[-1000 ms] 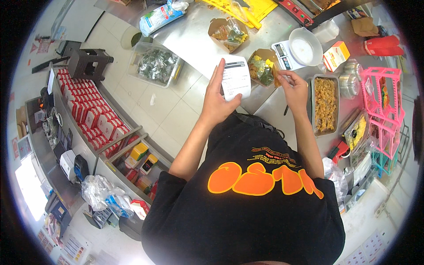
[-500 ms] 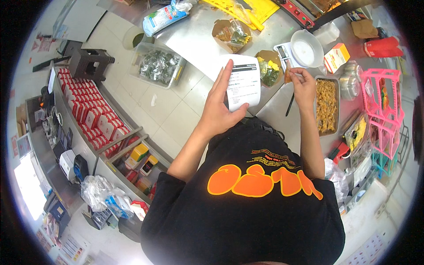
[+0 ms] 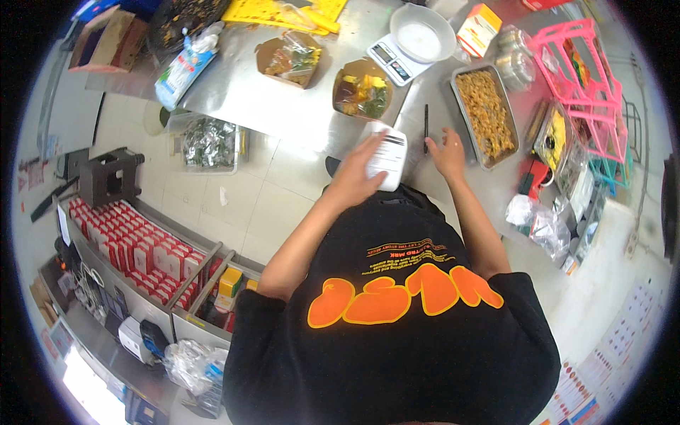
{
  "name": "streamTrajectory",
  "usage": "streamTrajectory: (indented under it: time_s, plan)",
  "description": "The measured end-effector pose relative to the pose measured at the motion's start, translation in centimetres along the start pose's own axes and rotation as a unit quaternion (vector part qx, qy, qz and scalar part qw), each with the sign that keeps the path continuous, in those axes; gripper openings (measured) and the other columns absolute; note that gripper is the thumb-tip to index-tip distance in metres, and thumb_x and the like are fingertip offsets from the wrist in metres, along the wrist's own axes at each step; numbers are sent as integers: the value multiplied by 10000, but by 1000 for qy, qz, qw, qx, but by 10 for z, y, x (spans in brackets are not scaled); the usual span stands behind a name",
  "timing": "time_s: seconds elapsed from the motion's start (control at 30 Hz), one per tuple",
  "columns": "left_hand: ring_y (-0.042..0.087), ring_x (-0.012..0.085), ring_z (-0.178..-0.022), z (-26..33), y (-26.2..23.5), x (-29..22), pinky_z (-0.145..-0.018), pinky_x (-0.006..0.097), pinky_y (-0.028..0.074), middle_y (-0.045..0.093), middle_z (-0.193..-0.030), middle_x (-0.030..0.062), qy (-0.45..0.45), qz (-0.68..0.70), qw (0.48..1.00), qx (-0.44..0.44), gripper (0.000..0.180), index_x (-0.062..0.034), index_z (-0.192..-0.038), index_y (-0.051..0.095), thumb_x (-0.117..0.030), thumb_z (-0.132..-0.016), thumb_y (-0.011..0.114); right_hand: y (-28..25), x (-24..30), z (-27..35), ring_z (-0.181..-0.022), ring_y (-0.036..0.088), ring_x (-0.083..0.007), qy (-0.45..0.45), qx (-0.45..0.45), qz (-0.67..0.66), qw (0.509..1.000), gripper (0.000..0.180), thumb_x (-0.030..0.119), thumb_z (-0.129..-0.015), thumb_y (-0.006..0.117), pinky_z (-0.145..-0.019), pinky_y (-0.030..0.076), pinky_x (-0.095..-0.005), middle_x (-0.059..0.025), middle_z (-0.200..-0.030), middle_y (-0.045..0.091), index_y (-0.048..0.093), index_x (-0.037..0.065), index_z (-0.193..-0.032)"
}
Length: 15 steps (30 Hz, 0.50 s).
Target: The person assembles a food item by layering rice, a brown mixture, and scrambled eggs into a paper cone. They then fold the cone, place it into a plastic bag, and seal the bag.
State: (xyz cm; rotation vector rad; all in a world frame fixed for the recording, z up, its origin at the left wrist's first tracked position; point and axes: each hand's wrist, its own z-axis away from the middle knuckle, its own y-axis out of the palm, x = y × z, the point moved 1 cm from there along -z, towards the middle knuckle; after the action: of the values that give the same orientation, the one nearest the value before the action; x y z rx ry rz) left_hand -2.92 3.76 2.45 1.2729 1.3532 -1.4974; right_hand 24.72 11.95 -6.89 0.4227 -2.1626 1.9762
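My left hand holds a white printed paper slip over the front edge of the steel counter. My right hand lies flat on the counter with its fingers apart and nothing in it. A black pen lies just left of that hand. Beyond the slip stands an open brown food box with a mixed dish in it. A second open brown box sits farther left.
A white kitchen scale stands at the back. A metal tray of fried food and a pink rack are on the right. On the floor to the left are a bin of foil packets and shelves of red cartons.
My left hand has brought the slip down from in front of the food box to the counter edge. My right hand has dropped from beside the box onto the counter, next to the pen.
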Motion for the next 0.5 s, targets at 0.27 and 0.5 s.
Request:
streamTrajectory:
  time_s: [0.27, 0.5]
  plan:
    - [426, 459, -1233, -56, 109, 116, -1049, 448, 365, 376, -1374, 283, -54, -110, 991, 51, 718, 23, -1383, 364, -18, -724, 647, 12, -25, 6, -665, 636, -317, 123, 231, -4, 965, 181, 169, -755, 646, -621, 495, -404, -174, -665, 625, 607, -7, -760]
    - [430, 282, -1137, -65, 99, 92, -946, 403, 343, 469, -1198, 128, -44, -357, 930, 82, 850, -32, -1347, 446, -352, -650, 812, -11, -28, 59, -688, 623, -142, 319, 112, -444, 830, 93, 83, -852, 602, -610, 482, -278, -26, -789, 651, 590, 49, -938]
